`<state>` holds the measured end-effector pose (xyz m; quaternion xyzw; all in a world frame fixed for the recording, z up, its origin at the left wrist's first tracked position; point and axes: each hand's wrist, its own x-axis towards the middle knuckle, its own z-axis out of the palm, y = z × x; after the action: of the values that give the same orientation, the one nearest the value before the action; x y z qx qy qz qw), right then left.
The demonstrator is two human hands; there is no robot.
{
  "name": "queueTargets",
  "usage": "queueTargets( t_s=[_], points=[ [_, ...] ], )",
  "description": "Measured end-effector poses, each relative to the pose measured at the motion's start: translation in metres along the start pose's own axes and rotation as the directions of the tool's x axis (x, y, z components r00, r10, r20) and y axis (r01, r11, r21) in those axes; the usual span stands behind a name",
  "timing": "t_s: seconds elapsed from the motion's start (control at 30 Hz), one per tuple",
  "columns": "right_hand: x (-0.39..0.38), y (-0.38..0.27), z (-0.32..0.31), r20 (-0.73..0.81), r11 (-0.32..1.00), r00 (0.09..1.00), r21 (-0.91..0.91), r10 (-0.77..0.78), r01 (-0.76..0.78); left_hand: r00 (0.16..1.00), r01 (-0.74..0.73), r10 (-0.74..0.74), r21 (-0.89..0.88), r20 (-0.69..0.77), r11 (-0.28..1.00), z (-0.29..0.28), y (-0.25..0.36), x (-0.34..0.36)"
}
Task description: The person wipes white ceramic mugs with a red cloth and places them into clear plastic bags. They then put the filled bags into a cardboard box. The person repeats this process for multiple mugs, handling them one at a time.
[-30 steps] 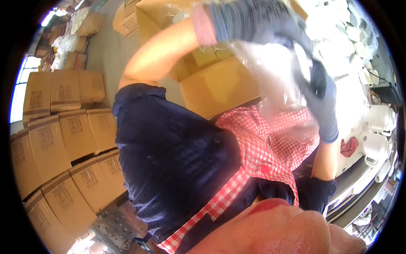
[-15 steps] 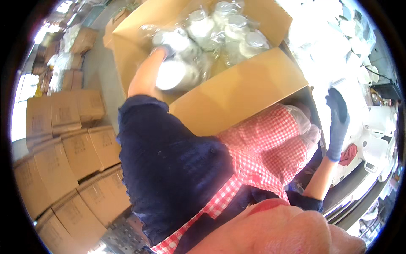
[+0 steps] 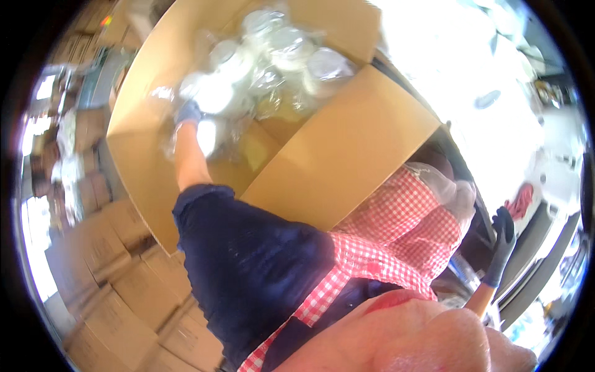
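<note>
My left hand (image 3: 189, 113), in a grey glove, is down inside a large open cardboard box (image 3: 365, 146). It touches a clear-plastic-wrapped white container (image 3: 209, 93) at the box's left side; glare and blur hide its fingers, so I cannot tell whether they grip. Another wrapped white piece (image 3: 207, 136) lies just below that hand. Several more wrapped white containers with round tops, among them one container (image 3: 328, 63) at the right, stand in the box. At the right, my right hand (image 3: 504, 234), also gloved, is held with thumb and fingers apart and nothing in it, near the worktable's edge.
Stacked cardboard cartons (image 3: 124, 328) fill the lower left. A brightly lit white worktable (image 3: 446, 68) runs along the right, with a red cloth (image 3: 519, 201) and white plastic containers (image 3: 558, 139) on it. My red-checked apron (image 3: 396, 204) lies against the box's near side.
The view has turned, shifting the box leftward. My left hand stays among the wrapped containers and sits lower. My right hand has drawn back from the white worktable toward me.
</note>
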<state>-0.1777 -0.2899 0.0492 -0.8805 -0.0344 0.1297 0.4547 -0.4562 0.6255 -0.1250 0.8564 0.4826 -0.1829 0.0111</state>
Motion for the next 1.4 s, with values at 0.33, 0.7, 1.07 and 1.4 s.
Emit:
queueTargets(
  t_s=[0.33,0.7,1.07,1.4],
  points=[
    [0.098,-0.001,-0.104,-0.023,0.942,0.969,-0.242,-0.246,0.233,0.857,-0.510,0.281,0.793,0.432,0.334,0.052,-0.026,-0.121],
    [0.286,0.071,-0.287,-0.543,0.955,0.837,-0.203,0.075,-0.217,0.708,-0.705,0.689,-0.213,-0.155,0.677,-0.132,0.229,-0.346],
    [0.137,0.019,-0.177,-0.329,0.780,0.785,-0.555,-0.524,0.289,0.249,-0.963,0.849,-0.216,-0.466,0.164,-0.226,0.422,-0.447],
    [0.062,-0.099,-0.099,0.124,0.393,0.691,-0.745,-0.712,0.539,0.030,-0.999,0.932,-0.043,-0.362,0.015,-0.260,0.572,-0.498]
  ],
)
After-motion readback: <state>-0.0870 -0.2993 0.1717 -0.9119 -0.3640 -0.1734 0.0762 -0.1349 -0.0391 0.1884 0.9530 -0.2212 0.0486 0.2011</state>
